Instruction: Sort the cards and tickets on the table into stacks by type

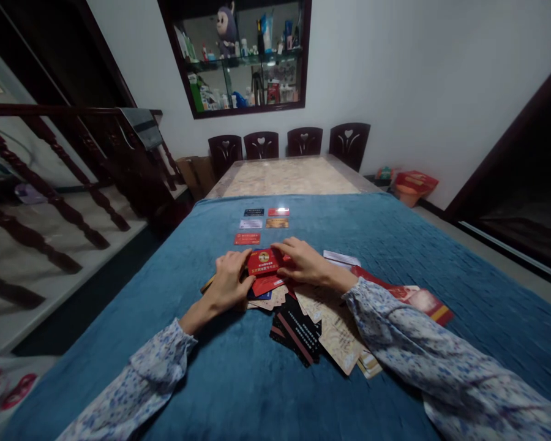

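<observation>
Between both hands is a red card (263,262) with a gold emblem and printed characters. My left hand (227,278) grips its left edge, fingers curled and thumb at the lower corner. On the opposite edge, my right hand (305,262) pinches the card with thumb and fingers. Beneath them lies a loose heap of cards: red ones (267,285), beige patterned ones (340,343) and black striped ones (298,331). Farther off, cards lie in two columns, among them a black card (254,212), a gold card (277,223) and a red card (247,239).
A blue cloth (165,275) covers the near part of the table; its stone top (298,174) shows beyond. A red printed folder (417,300) lies beside my right forearm. Dark chairs (305,142) stand at the far end, and a wooden railing (50,147) runs along the left.
</observation>
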### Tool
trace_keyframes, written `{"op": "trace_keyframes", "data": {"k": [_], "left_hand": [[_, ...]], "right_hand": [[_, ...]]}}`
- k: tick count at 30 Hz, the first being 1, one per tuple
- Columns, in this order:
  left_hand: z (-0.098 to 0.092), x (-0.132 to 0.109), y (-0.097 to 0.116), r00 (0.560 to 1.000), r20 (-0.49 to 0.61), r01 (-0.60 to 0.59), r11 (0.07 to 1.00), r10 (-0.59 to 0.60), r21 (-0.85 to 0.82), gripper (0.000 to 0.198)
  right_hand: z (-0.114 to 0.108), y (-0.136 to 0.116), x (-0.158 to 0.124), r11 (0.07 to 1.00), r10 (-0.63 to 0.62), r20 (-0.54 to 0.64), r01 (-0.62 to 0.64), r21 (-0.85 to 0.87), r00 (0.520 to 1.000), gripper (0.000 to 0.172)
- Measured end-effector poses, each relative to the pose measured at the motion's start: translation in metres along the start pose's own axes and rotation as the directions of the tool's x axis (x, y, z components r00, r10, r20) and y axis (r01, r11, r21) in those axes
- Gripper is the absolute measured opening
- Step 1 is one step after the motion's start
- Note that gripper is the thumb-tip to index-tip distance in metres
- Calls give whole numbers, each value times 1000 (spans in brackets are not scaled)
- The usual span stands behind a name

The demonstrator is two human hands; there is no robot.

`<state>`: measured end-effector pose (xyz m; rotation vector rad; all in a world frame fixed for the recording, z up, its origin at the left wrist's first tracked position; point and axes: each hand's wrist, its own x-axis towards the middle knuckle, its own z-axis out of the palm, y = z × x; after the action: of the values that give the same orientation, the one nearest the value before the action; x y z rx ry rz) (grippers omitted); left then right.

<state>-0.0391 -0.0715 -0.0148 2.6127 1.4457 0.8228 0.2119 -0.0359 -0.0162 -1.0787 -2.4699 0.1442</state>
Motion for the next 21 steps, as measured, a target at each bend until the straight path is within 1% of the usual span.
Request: {"op": "trace_keyframes", "data": {"k": [3, 6, 10, 18, 21], "left_hand": [[1, 2, -3, 1000, -2, 4, 1000, -4, -19, 55], [3, 6, -6, 1000, -6, -7, 1000, 7, -23, 55], [2, 16, -6, 999, 6, -46, 999, 45, 21, 53], [-9, 45, -7, 989, 99, -124, 983, 111, 133, 50], [-9, 59, -9, 982, 157, -126, 982, 103, 141, 53]], "right_hand": [[-2, 0, 1, 999, 24, 18, -24, -22, 1000, 63], [-8, -2, 1, 997, 42, 40, -40, -65, 998, 61], [-19, -3, 0, 992, 36, 72, -27, -120, 997, 57], [-31, 9, 5, 982, 3, 31, 3, -190, 1000, 51], [-31, 17, 11, 977, 26, 9, -23, -211, 1000, 48]]}}
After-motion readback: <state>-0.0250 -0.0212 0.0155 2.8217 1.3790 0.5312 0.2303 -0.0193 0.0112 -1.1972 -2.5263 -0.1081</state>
